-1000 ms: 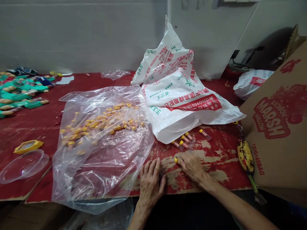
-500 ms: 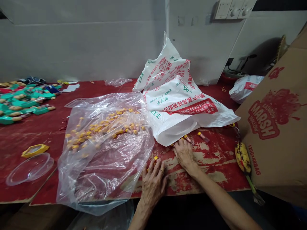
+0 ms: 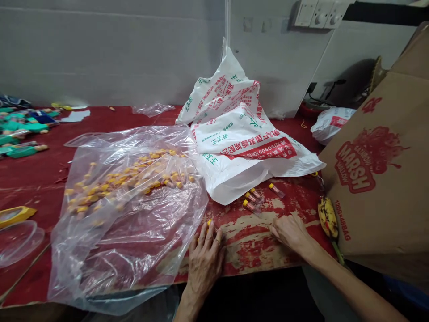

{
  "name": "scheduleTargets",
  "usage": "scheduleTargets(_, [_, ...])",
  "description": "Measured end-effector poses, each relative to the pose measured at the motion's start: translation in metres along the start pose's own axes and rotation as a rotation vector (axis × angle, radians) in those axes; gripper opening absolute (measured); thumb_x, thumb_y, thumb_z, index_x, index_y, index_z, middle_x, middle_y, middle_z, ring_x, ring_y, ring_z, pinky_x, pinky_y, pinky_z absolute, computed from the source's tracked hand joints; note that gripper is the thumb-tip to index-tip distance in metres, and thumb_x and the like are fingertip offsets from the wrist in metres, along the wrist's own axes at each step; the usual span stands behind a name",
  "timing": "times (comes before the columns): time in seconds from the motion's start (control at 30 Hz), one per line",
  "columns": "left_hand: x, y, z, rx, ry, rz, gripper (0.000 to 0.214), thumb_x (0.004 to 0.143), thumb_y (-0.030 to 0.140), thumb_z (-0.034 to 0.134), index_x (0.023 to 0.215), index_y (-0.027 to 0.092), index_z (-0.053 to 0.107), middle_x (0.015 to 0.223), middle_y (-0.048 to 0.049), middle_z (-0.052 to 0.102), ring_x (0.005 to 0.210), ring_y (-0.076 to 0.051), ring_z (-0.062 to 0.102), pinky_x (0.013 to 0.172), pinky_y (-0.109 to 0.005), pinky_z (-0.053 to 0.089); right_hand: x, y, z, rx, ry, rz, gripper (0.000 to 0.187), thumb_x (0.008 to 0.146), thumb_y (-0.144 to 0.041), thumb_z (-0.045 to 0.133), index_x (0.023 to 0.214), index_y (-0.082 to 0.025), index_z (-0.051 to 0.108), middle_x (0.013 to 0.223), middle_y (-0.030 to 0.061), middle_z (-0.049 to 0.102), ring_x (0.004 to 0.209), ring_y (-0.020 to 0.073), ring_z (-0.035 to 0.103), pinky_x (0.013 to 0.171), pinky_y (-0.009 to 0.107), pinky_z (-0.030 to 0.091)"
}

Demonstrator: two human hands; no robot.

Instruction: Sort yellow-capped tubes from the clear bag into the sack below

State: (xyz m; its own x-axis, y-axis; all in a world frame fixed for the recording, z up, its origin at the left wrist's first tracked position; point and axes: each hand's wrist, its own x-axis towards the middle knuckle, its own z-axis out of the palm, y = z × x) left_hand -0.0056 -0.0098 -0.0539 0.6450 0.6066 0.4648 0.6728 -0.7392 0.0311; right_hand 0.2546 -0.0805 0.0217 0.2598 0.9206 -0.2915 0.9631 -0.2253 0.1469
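Observation:
My left hand point(image 3: 205, 255) lies nearly flat on the red table, fingers stretched beside the clear plastic bag. At its fingertips shows the yellow cap of a small tube point(image 3: 209, 222), mostly hidden under the fingers. My right hand point(image 3: 292, 231) rests on the worn tabletop farther right, its fingers curled in; whether anything is inside them is hidden. Between the hands and the white sack lie several small clear tubes point(image 3: 250, 206) with yellow caps and reddish contents. Another such tube point(image 3: 276, 190) lies a little apart on the right. Many more yellow-capped tubes point(image 3: 114, 181) are inside the clear bag point(image 3: 134, 255).
A white printed sack point(image 3: 248, 138) stands slumped against the wall. On the right are a cardboard box point(image 3: 378, 179) and a spotted banana point(image 3: 327, 218). At left lie green pieces point(image 3: 23, 152), a yellow packet point(image 3: 16, 216) and a clear plastic lid point(image 3: 20, 243).
My right hand has moved right and toward me, away from the tubes by the sack, uncovering them. My left hand stays over its tube. The view has shifted slightly right.

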Motion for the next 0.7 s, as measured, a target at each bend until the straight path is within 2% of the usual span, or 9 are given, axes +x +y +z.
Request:
scheduleTargets(0.23, [0.002,0.0,0.0,-0.02,-0.012,0.003,0.043,0.086,0.02,0.051,0.128,0.017,0.055,0.137,-0.0146,0.053,0.13,-0.034,0.044,0.101,-0.05,0.035,0.012,-0.003,0.01,0.065,-0.013,0.001,0.033,0.093,-0.025,0.042,0.078,-0.016,0.071,0.079,0.0133,0.071,0.073,0.0233,0.067,0.058,0.029,0.034])
scheduleTargets(0.33, [0.002,0.0,0.001,-0.059,0.026,0.004,0.052,0.086,0.019,0.05,0.138,0.015,0.044,0.137,-0.0146,0.053,0.13,-0.031,0.045,0.104,-0.047,0.035,0.008,-0.003,0.012,0.069,-0.001,-0.006,0.033,0.093,-0.025,0.041,0.079,-0.018,0.07,0.078,0.0109,0.071,0.073,0.023,0.067,0.059,0.028,0.035])
scheduleTargets(0.4, [0.001,0.0,-0.001,-0.104,0.076,0.0,0.059,0.087,0.02,0.049,0.144,0.013,0.034,0.139,-0.0155,0.051,0.132,-0.029,0.044,0.107,-0.046,0.034,0.008,-0.01,0.019,0.179,0.078,-0.049,0.032,0.094,-0.025,0.038,0.085,-0.019,0.069,0.084,0.0085,0.071,0.077,0.0211,0.066,0.062,0.027,0.038])
scheduleTargets(0.5, [-0.002,-0.002,-0.009,-0.167,0.201,-0.029,0.062,0.088,0.019,0.05,0.145,0.013,0.029,0.138,-0.0173,0.051,0.135,-0.029,0.039,0.106,-0.046,0.038,0.016,-0.039,0.032,0.509,0.267,-0.152,0.031,0.097,-0.028,0.035,0.101,-0.021,0.065,0.098,0.004,0.069,0.087,0.0167,0.064,0.071,0.025,0.041])
scheduleTargets(0.57, [-0.007,-0.003,-0.018,-0.182,0.306,-0.059,0.058,0.087,0.015,0.052,0.142,0.013,0.035,0.13,-0.0174,0.058,0.131,-0.029,0.044,0.102,-0.045,0.043,0.023,-0.066,0.038,0.655,0.369,-0.172,0.031,0.097,-0.03,0.035,0.11,-0.02,0.062,0.102,0.0045,0.067,0.091,0.0163,0.062,0.077,0.025,0.042])
scheduleTargets(0.63, [-0.017,-0.002,-0.029,-0.171,0.388,-0.12,0.048,0.086,0.011,0.053,0.134,0.014,0.045,0.116,-0.0153,0.065,0.117,-0.027,0.057,0.095,-0.041,0.048,0.03,-0.093,0.038,0.699,0.436,-0.165,0.032,0.097,-0.029,0.036,0.114,-0.018,0.061,0.104,0.0057,0.066,0.091,0.0166,0.061,0.079,0.026,0.042])
scheduleTargets(0.7, [-0.029,0.0,-0.038,-0.175,0.407,-0.205,0.038,0.087,0.01,0.052,0.124,0.017,0.053,0.101,-0.0107,0.069,0.097,-0.021,0.066,0.084,-0.033,0.053,0.036,-0.113,0.033,0.666,0.473,-0.17,0.032,0.098,-0.028,0.035,0.116,-0.018,0.059,0.103,0.0059,0.065,0.088,0.0165,0.061,0.075,0.026,0.041])
